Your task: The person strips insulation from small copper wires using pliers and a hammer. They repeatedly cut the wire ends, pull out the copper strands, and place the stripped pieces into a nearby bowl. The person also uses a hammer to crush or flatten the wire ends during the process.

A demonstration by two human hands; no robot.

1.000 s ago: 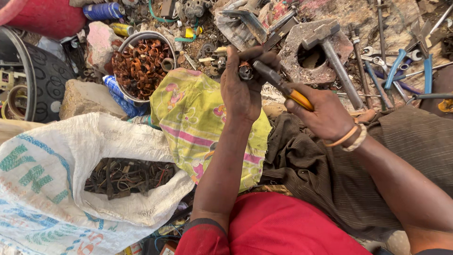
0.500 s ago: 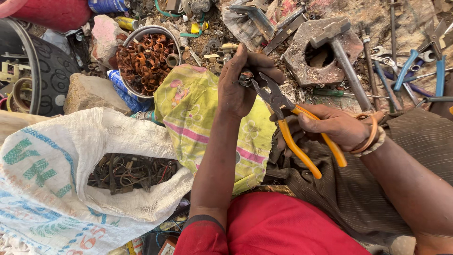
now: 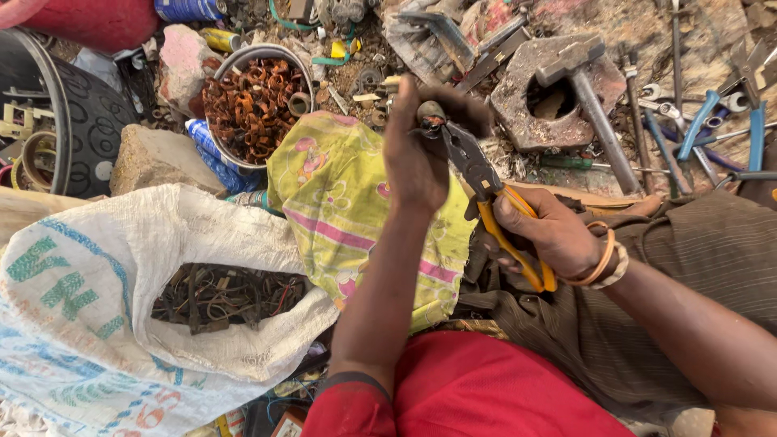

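Observation:
My left hand [image 3: 417, 150] is raised and closed around a small dark metal part [image 3: 431, 113] at its fingertips. My right hand [image 3: 546, 235] grips the yellow handles of a pair of pliers [image 3: 486, 182]; the jaws reach up to the small part and touch it. Both hands hover above a yellow-green flowered cloth [image 3: 340, 194] spread over my lap. The part is mostly hidden by my fingers and slightly blurred.
A metal bowl of rusty rings [image 3: 255, 101] sits beyond the cloth. A white woven sack [image 3: 105, 267] with dark scrap pieces lies open at left. A hammer [image 3: 591, 105] rests on a holed metal block [image 3: 550, 101]. Blue-handled tools [image 3: 700, 121] at right, a tyre [image 3: 77, 121] at left.
The pliers' handles went from squeezed together to spread apart, then partly closed again. My left hand stayed raised with the part; the view shifted slightly.

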